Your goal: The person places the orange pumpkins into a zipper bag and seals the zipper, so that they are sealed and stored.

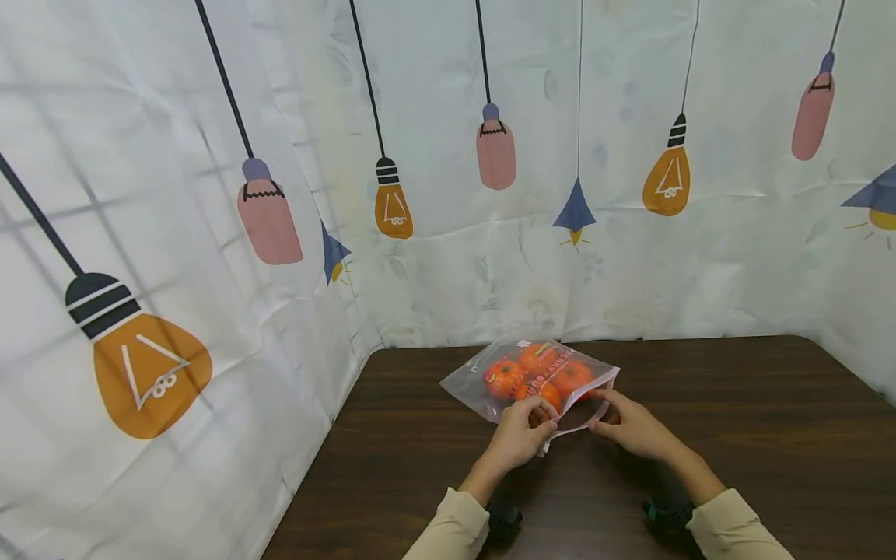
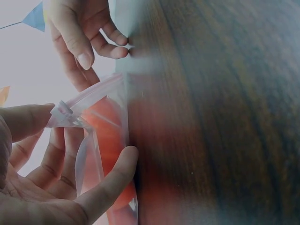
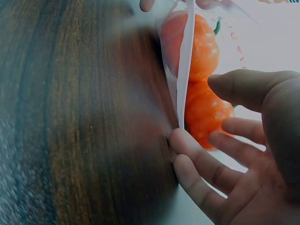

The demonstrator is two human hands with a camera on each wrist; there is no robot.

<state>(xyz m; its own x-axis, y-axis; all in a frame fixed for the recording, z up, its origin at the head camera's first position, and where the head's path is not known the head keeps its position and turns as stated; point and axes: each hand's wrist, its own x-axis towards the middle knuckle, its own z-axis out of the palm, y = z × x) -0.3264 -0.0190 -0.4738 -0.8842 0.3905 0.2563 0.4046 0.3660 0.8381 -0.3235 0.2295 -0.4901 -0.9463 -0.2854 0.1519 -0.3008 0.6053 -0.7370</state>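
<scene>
A clear zip bag with red print lies on the table, and several round orange fruits with green stems are inside it. Its mouth gapes towards me. My left hand pinches the mouth's near left edge, beside the zip slider. At the right end of the mouth is my right hand, its thumb and fingers spread apart and touching the rim. In the right wrist view the fruits show behind the white zip strip.
The dark wooden table extends on both sides of the bag. A white curtain printed with lamps hangs behind it and along the left. A dark wrist camera is under the left wrist, another by the right.
</scene>
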